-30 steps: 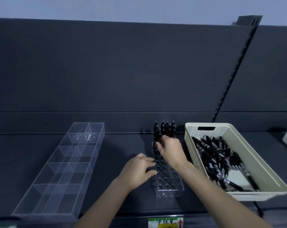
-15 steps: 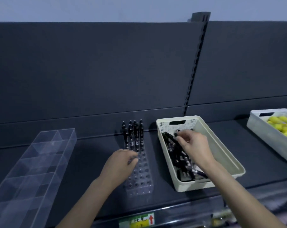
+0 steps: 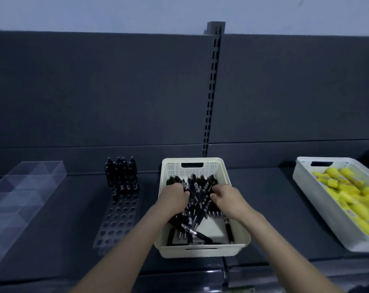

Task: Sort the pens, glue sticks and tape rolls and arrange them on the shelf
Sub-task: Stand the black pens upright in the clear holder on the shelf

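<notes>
A cream perforated basket (image 3: 202,250) on the dark shelf holds a loose heap of black pens (image 3: 197,208). Both my hands reach into it. My left hand (image 3: 175,197) curls its fingers round pens at the left of the heap, and my right hand (image 3: 228,199) curls its fingers over pens at the right. Left of the basket lies a clear rack (image 3: 116,220) full of round holes. Several black pens (image 3: 121,174) stand upright in its back rows; its front rows are bare.
A clear divided tray (image 3: 16,197) lies at the far left of the shelf. At the right a white basket (image 3: 319,206) holds several yellow glue sticks (image 3: 353,193). A slotted upright (image 3: 211,92) runs up the dark back panel.
My view has swung right. My right hand left the rack for the basket, and my left hand then moved off the rack into the basket beside it.
</notes>
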